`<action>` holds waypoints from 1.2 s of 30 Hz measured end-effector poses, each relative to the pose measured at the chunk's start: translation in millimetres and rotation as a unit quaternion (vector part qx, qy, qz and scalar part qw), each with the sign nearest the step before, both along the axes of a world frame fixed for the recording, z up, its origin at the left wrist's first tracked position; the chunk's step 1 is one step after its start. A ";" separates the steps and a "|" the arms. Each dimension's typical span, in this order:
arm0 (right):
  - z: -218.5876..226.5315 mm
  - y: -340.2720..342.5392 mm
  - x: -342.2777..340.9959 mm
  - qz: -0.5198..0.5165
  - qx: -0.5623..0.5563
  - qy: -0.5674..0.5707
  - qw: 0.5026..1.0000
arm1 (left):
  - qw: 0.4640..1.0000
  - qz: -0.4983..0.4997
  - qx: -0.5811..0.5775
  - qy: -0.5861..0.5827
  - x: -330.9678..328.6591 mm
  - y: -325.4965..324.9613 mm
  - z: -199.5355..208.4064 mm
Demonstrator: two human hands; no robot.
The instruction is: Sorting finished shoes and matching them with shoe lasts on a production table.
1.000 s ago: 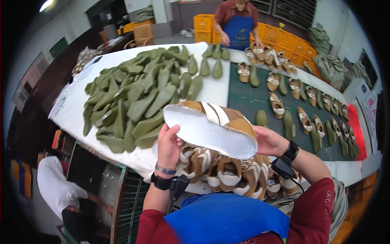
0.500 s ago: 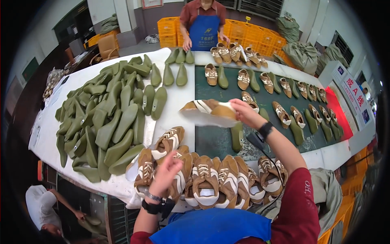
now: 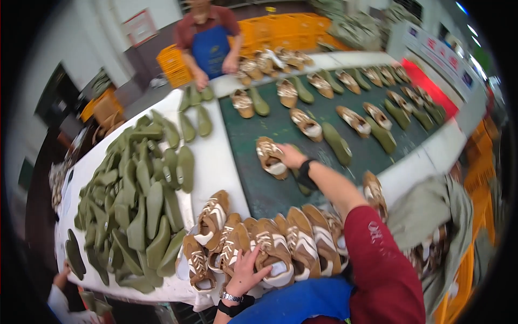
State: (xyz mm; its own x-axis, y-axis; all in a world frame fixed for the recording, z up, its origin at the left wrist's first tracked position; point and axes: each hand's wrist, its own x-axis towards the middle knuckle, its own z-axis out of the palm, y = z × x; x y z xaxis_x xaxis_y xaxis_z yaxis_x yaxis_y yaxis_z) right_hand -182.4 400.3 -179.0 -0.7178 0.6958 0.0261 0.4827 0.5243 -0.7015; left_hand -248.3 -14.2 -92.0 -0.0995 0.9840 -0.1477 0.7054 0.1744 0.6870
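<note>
Over the dark green belt [image 3: 237, 162], my right hand [image 3: 292, 155] grips a brown and white lace-up sneaker [image 3: 269, 156] by its side. The sneaker stands at the belt's near left part, toe pointing away. Under my right wrist a green shoe last [image 3: 303, 181] is partly hidden. My left hand [image 3: 247, 274] is at the near edge with fingers spread, touching a row of similar sneakers. One sneaker [image 3: 276, 254] is right by its fingertips, and another sneaker [image 3: 233, 245] stands beyond the hand.
A big heap of green shoe lasts [image 3: 137, 200] covers the white table at left. Sneakers and lasts stand in pairs along the belt. Across the table stands a person in a blue apron [image 3: 209, 51]. At lower left another person's hand [image 3: 62, 274] nears a last. Grey-green cloth [image 3: 426, 210] hangs at right.
My right hand has brought the sneaker from mid-air onto or just above the belt, turning it toe-away. My left hand has dropped to the near sneakers. The view has shifted and tilted.
</note>
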 end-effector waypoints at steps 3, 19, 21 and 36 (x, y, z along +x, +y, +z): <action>81.1 11.3 26.2 0.149 0.159 0.074 0.973 | 1.000 0.009 0.002 -0.003 -0.8 -4.1 2.8; 175.3 -308.7 571.0 -0.464 -0.239 0.070 0.850 | 0.994 -0.060 -0.042 0.080 -12.5 12.0 26.6; 73.0 -358.8 588.1 -0.539 -0.302 0.015 0.786 | 0.995 -0.048 -0.054 0.072 -18.8 18.5 37.9; -79.0 -403.6 530.1 -0.617 0.029 -0.186 0.764 | 0.959 -0.229 -0.019 0.165 92.1 48.6 138.5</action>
State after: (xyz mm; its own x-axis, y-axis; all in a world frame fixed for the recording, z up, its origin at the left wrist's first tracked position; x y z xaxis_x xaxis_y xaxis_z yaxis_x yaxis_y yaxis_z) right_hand 347.6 -3.2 -258.0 0.5186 0.8542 0.0368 0.7951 -0.4660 -0.3882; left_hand -156.3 34.4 46.5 0.2951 0.9301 -0.2188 0.8918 -0.1859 0.4125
